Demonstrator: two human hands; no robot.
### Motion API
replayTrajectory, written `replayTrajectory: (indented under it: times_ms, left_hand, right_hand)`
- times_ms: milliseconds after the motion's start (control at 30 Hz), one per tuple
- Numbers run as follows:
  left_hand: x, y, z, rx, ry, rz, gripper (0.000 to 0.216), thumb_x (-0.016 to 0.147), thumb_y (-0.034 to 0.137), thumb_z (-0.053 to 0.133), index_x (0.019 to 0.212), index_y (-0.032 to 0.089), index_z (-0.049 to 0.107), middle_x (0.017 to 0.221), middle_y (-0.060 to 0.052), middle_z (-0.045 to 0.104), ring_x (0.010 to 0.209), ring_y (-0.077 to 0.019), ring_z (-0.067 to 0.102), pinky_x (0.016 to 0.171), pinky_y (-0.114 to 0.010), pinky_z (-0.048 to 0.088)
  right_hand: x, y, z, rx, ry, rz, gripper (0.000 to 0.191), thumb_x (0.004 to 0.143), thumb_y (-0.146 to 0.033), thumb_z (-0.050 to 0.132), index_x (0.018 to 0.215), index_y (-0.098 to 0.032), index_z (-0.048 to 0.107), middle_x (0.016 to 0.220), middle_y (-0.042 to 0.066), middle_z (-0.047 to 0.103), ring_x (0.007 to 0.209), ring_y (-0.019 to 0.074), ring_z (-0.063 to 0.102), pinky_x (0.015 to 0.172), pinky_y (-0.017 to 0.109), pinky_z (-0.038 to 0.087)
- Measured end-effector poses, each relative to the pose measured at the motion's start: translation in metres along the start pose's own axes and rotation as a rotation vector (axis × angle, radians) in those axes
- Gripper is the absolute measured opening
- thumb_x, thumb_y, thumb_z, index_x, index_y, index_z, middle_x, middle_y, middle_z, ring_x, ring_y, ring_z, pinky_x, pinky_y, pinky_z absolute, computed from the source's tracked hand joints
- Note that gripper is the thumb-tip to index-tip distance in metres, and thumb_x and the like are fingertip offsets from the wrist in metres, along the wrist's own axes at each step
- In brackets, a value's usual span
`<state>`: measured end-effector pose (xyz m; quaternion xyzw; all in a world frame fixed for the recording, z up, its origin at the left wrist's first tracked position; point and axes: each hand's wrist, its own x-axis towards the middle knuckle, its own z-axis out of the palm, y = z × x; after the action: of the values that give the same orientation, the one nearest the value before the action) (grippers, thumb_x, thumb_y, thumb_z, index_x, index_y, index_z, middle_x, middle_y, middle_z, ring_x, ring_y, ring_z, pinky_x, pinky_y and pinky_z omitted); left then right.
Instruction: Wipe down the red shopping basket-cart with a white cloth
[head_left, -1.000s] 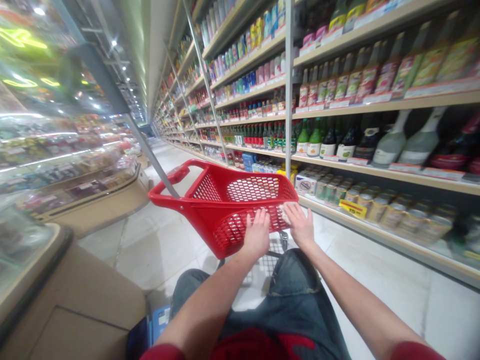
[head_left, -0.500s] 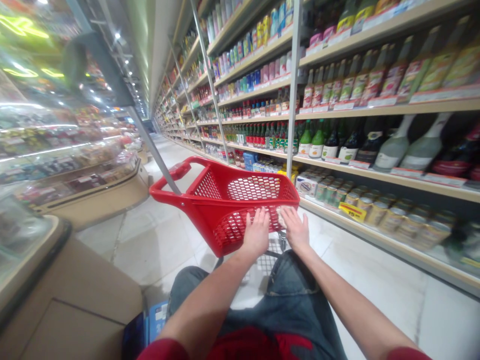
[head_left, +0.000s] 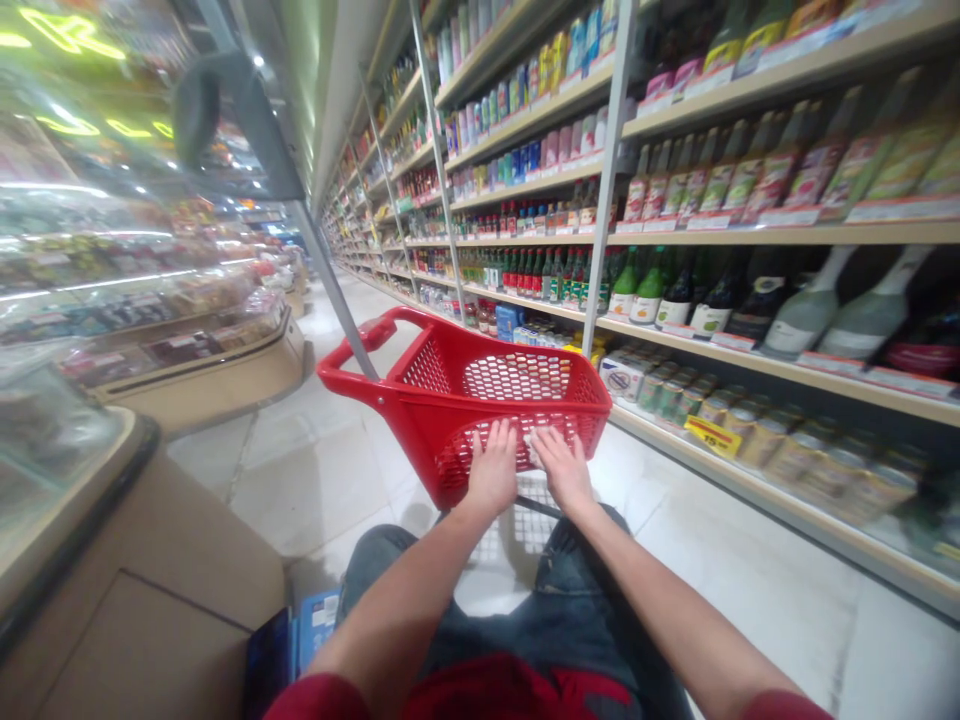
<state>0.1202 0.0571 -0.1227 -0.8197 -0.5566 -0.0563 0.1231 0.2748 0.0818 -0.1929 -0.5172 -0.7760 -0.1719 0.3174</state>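
A red plastic shopping basket cart (head_left: 517, 408) with perforated sides and a grey metal pole stands in front of my knees. My left hand (head_left: 493, 470) lies against its near side, fingers stretched out and flat on the mesh. Close beside it, my right hand (head_left: 564, 470) presses a small white cloth or tissue (head_left: 535, 447) against the same side. Most of that white piece is hidden under the fingers, so I cannot tell exactly what it is. Inside the part of the basket that shows, I see only red mesh.
Shelves of bottles (head_left: 705, 300) and cans run along the right, with a yellow price tag (head_left: 712, 436) low down. On the left are rounded display counters (head_left: 202, 365) with packaged goods. A blue box-like item (head_left: 315, 625) is on the floor by my left leg. White floor tiles (head_left: 322, 480) lie between.
My right hand has slid left along the basket's side with the white piece, closer to my left hand. The left hand has shifted slightly left on the mesh. The view has turned a little.
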Motion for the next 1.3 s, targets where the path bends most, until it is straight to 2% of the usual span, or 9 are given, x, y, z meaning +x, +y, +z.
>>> replayTrajectory:
  times_ms: [100,200,433,533,700,800,1033,1133,1300]
  left_hand:
    - [-0.003,-0.01,-0.001,-0.006,-0.022,-0.035,0.062,0.078,0.018,0.035,0.138,0.007,0.024,0.148,-0.014,0.02,0.137,-0.0249,0.013,0.109,-0.053,0.012]
    - [-0.003,-0.019,-0.003,-0.019,-0.024,-0.067,0.064,0.077,0.019,0.037,0.139,0.007,0.022,0.148,-0.014,0.018,0.137,-0.0245,0.013,0.109,-0.053,0.01]
    - [-0.013,-0.034,-0.004,-0.048,0.004,-0.091,0.063,0.077,0.018,0.035,0.138,0.006,0.024,0.148,-0.013,0.019,0.137,-0.0237,0.013,0.109,-0.053,0.011]
    - [-0.017,-0.039,-0.003,-0.047,-0.002,-0.108,0.061,0.078,0.017,0.034,0.138,0.007,0.025,0.148,-0.013,0.02,0.137,-0.0238,0.014,0.109,-0.053,0.012]
    - [-0.017,-0.048,-0.003,-0.047,0.044,-0.143,0.062,0.078,0.017,0.033,0.138,0.007,0.025,0.148,-0.012,0.02,0.137,-0.023,0.015,0.109,-0.054,0.012]
    - [-0.018,-0.054,-0.007,-0.022,0.073,-0.148,0.062,0.077,0.018,0.034,0.138,0.007,0.024,0.148,-0.012,0.019,0.137,-0.0234,0.014,0.109,-0.053,0.013]
    - [-0.026,-0.069,-0.007,-0.014,0.114,-0.165,0.061,0.077,0.016,0.033,0.137,0.007,0.027,0.147,-0.013,0.023,0.136,-0.0234,0.017,0.109,-0.052,0.014]
    - [-0.027,-0.075,-0.005,-0.014,0.146,-0.175,0.062,0.076,0.015,0.034,0.137,0.008,0.028,0.147,-0.012,0.024,0.136,-0.0229,0.018,0.109,-0.052,0.013]
    - [-0.026,-0.08,-0.01,-0.004,0.187,-0.189,0.062,0.076,0.013,0.032,0.137,0.007,0.027,0.147,-0.012,0.023,0.136,-0.023,0.018,0.109,-0.052,0.013]
  right_hand:
    - [0.029,-0.005,-0.015,0.0,0.132,0.011,0.043,0.087,-0.009,0.036,0.126,-0.022,0.047,0.133,0.005,0.047,0.13,0.0208,0.032,0.105,0.049,0.016]
    - [0.053,-0.012,-0.02,-0.001,0.158,0.007,0.045,0.087,-0.008,0.034,0.128,-0.022,0.045,0.136,0.005,0.043,0.132,0.0203,0.028,0.106,0.049,0.014]
    - [0.026,-0.031,0.011,0.012,-0.126,-0.078,0.045,0.085,-0.006,0.035,0.124,-0.022,0.05,0.134,0.006,0.046,0.128,0.0227,0.034,0.104,0.052,0.019]
    - [0.019,-0.039,0.01,0.032,-0.176,-0.118,0.043,0.085,-0.007,0.035,0.122,-0.023,0.052,0.131,0.006,0.049,0.127,0.0223,0.037,0.103,0.052,0.021]
    - [0.06,-0.052,-0.013,0.05,0.056,-0.1,0.049,0.085,-0.006,0.034,0.131,-0.023,0.042,0.137,0.006,0.043,0.132,0.0192,0.027,0.107,0.049,0.012]
    - [0.077,-0.056,-0.014,0.052,0.083,-0.094,0.049,0.086,-0.008,0.034,0.133,-0.023,0.039,0.138,0.006,0.041,0.133,0.0197,0.025,0.107,0.05,0.012]
    - [0.037,-0.062,0.015,0.043,-0.139,-0.17,0.042,0.086,-0.008,0.035,0.123,-0.022,0.051,0.132,0.006,0.049,0.126,0.0239,0.037,0.102,0.053,0.022]
    - [0.046,-0.068,0.007,0.058,-0.063,-0.163,0.045,0.085,-0.006,0.035,0.125,-0.022,0.049,0.134,0.005,0.047,0.129,0.0224,0.033,0.104,0.052,0.018]
    - [0.092,-0.081,-0.012,0.092,0.099,-0.132,0.048,0.087,-0.009,0.033,0.133,-0.024,0.039,0.139,0.005,0.039,0.133,0.02,0.023,0.106,0.05,0.012]
